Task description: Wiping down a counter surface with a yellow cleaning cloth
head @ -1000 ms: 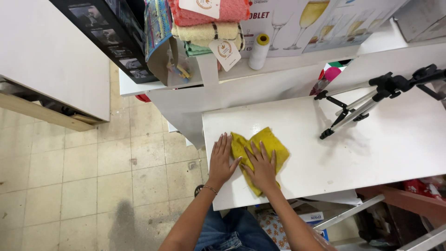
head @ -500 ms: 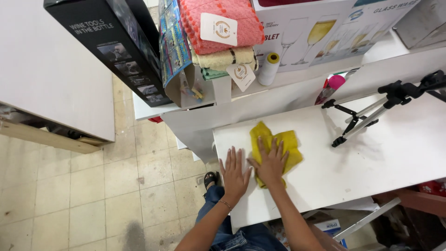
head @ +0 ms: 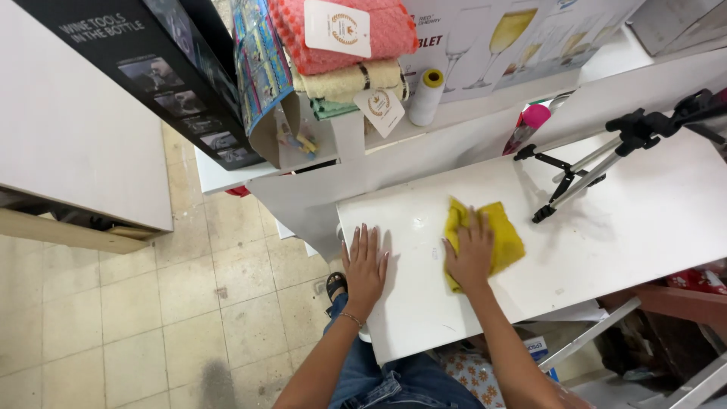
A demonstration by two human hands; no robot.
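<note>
Head view: I see my right hand [head: 471, 256] flat on the yellow cloth [head: 496, 236], left hand [head: 365, 265] spread on the tabletop [head: 644, 220]; black box [head: 163, 72] and tripod [head: 606, 155] are cut off at the frame edges.

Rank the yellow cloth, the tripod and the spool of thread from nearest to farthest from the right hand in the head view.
1. Yellow cloth: directly under the right hand, on the white table.
2. Tripod: to the hand's right, standing on the table.
3. Spool of thread: on the shelf beyond the table.
</note>
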